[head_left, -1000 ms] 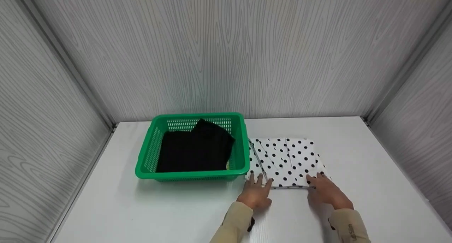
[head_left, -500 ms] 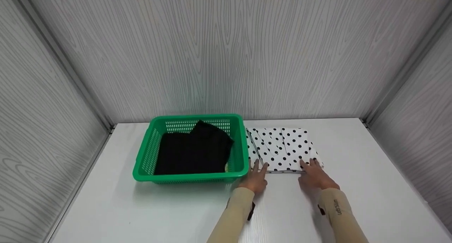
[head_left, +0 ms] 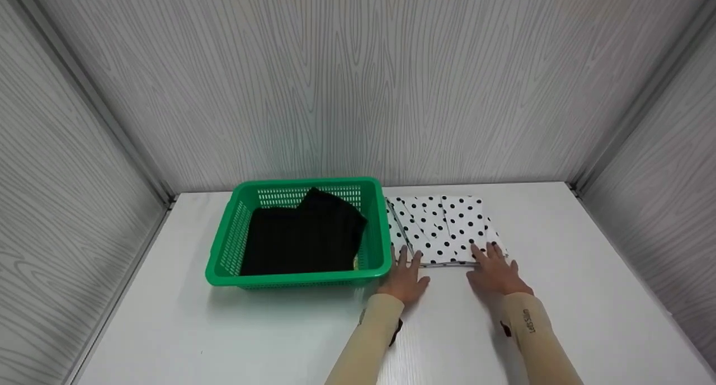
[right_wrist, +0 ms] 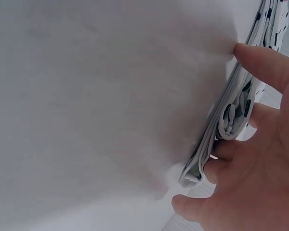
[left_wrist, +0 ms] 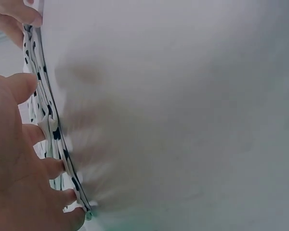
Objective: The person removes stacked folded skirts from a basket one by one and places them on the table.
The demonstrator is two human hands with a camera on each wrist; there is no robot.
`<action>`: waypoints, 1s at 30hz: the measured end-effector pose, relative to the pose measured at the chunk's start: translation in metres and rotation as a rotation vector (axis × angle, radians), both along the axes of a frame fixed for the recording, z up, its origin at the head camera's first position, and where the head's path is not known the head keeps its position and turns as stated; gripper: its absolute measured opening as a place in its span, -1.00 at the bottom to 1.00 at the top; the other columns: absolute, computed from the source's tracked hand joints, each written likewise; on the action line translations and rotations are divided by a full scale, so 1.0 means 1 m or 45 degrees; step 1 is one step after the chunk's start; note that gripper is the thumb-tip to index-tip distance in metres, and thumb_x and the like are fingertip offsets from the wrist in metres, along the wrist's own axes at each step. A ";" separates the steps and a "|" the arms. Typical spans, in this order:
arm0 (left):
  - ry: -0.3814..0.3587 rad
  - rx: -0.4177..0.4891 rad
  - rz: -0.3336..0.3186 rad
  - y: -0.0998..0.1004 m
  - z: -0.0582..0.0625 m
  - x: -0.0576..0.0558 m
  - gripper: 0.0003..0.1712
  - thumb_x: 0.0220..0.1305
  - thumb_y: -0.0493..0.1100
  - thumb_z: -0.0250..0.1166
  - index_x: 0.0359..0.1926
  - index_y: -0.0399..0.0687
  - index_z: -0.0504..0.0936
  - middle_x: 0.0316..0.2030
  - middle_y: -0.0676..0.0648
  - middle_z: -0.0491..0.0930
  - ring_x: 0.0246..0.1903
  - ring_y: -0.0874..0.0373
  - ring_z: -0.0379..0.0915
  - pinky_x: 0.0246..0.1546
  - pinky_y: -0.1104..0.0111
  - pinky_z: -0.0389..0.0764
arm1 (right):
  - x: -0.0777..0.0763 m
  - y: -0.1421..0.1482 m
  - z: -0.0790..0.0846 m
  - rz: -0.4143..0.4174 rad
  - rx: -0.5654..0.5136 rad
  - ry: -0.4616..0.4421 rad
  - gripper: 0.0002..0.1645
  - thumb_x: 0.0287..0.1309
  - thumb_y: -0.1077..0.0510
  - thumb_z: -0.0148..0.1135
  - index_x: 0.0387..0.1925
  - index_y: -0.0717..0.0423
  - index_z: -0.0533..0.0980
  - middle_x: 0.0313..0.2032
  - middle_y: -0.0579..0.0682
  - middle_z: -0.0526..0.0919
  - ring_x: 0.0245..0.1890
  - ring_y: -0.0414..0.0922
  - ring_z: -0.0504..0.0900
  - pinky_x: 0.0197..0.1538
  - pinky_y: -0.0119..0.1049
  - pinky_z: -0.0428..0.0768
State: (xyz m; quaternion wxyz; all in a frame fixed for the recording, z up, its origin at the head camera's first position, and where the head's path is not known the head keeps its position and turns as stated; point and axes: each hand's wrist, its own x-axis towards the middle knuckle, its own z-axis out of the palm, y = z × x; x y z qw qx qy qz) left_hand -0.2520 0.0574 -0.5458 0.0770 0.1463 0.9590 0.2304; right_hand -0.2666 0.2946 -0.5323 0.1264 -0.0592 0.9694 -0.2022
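A white cloth with black polka dots [head_left: 456, 222] lies folded flat on the table, right beside the green basket. The fingers of my left hand [head_left: 403, 280] are spread over its near left corner, close to the basket. My right hand [head_left: 498, 270] rests with outstretched fingers on the near right part. In the left wrist view, the stacked layers of the folded edge [left_wrist: 57, 132] run along the fingers of the left hand [left_wrist: 19, 163]. Rolled folds [right_wrist: 233, 115] show at the edge by the right hand [right_wrist: 265, 159] in the right wrist view.
A green plastic basket [head_left: 302, 278] stands left of the dotted cloth, with black cloth [head_left: 302, 242] lying in it. The white table [head_left: 268, 340] is bounded by a wood-grain panel [head_left: 335, 94] at the back and panels on both sides.
Both hands and the dotted cloth have slid away from me toward the back panel and slightly left. The fingers stay spread on the near edge. The basket keeps its place apart from slight camera shift.
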 end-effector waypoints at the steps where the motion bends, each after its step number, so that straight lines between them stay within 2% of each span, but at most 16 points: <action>1: -0.004 -0.001 -0.002 0.000 0.001 0.000 -0.31 0.52 0.01 0.12 0.53 -0.14 0.24 0.52 -0.33 0.05 0.52 -0.35 -0.26 0.47 -0.06 -0.04 | 0.000 0.000 0.000 -0.002 -0.010 -0.007 -0.12 0.34 0.07 0.07 0.54 0.35 0.04 0.47 0.57 -0.17 0.49 0.46 -0.25 0.34 0.52 -0.23; 6: -0.012 -0.035 -0.011 -0.001 0.005 -0.002 -0.31 0.51 -0.01 0.13 0.54 -0.13 0.24 0.52 -0.32 0.06 0.52 -0.34 -0.24 0.47 -0.05 -0.02 | -0.001 -0.001 0.002 -0.006 -0.026 -0.017 -0.12 0.35 0.05 0.07 0.55 0.33 0.03 0.48 0.56 -0.20 0.48 0.46 -0.27 0.35 0.49 -0.22; 9: 0.058 -0.107 -0.058 -0.001 0.009 0.001 -0.35 0.51 -0.03 0.14 0.49 -0.17 0.31 0.49 -0.33 0.14 0.50 -0.33 -0.13 0.46 -0.04 0.03 | -0.002 -0.001 0.005 0.003 -0.028 -0.033 -0.14 0.38 0.05 0.09 0.54 0.35 0.05 0.46 0.59 -0.18 0.48 0.48 -0.25 0.34 0.50 -0.14; 11: 0.162 -0.183 -0.103 0.000 0.015 0.004 -0.44 0.51 -0.04 0.16 0.41 -0.17 0.43 0.42 -0.29 0.28 0.47 -0.27 0.02 0.43 -0.02 0.11 | -0.002 -0.001 0.010 0.007 -0.054 -0.045 -0.17 0.40 0.05 0.11 0.51 0.39 0.10 0.45 0.60 -0.16 0.46 0.50 -0.23 0.33 0.51 -0.09; 14: 0.416 -0.314 -0.175 0.003 0.028 0.008 -0.61 0.49 -0.02 0.21 0.20 -0.09 0.62 0.21 -0.15 0.55 0.30 -0.09 0.35 0.35 0.08 0.30 | -0.003 -0.002 0.019 -0.003 -0.093 -0.042 -0.24 0.42 0.07 0.12 0.45 0.44 0.18 0.44 0.60 -0.08 0.45 0.50 -0.14 0.35 0.46 -0.02; 16: 0.564 -0.372 -0.220 0.005 0.039 0.010 -0.69 0.47 -0.01 0.24 0.09 0.00 0.69 0.08 -0.05 0.65 0.18 0.02 0.48 0.28 0.16 0.39 | -0.002 -0.004 0.026 -0.023 -0.111 -0.011 -0.30 0.42 0.09 0.13 0.40 0.45 0.26 0.42 0.57 0.06 0.43 0.48 0.02 0.36 0.39 0.09; 20: 0.836 -0.427 -0.285 0.004 0.059 0.014 -0.75 0.45 0.03 0.25 -0.02 0.09 0.74 -0.03 0.03 0.70 0.05 0.12 0.57 0.19 0.25 0.48 | -0.001 -0.014 0.041 -0.085 -0.129 0.111 -0.44 0.38 0.14 0.17 0.26 0.45 0.42 0.28 0.48 0.40 0.27 0.40 0.39 0.24 0.29 0.37; 23: 0.974 -0.424 -0.262 -0.004 0.070 0.015 -0.78 0.44 0.04 0.26 -0.08 0.10 0.75 -0.08 0.04 0.71 -0.01 0.14 0.60 0.10 0.25 0.55 | 0.001 -0.025 0.053 -0.107 -0.161 0.248 -0.55 0.33 0.20 0.23 0.15 0.43 0.53 0.15 0.41 0.56 0.13 0.35 0.54 0.09 0.24 0.51; 25: 1.008 -0.411 -0.225 -0.012 0.075 0.015 -0.79 0.42 0.03 0.28 -0.12 0.08 0.75 -0.12 0.04 0.72 -0.06 0.13 0.61 0.00 0.25 0.59 | 0.002 -0.032 0.059 -0.107 -0.196 0.333 -0.61 0.30 0.24 0.25 0.09 0.41 0.58 0.09 0.39 0.61 0.06 0.32 0.59 0.02 0.21 0.56; 30: 0.916 -0.314 -0.160 -0.035 0.079 0.016 -0.81 0.42 -0.04 0.28 -0.14 0.00 0.75 -0.15 -0.02 0.71 -0.11 0.07 0.61 -0.13 0.18 0.60 | 0.005 -0.053 0.069 -0.064 -0.289 0.472 -0.68 0.26 0.30 0.29 0.02 0.39 0.63 0.01 0.36 0.67 -0.01 0.30 0.65 -0.07 0.18 0.62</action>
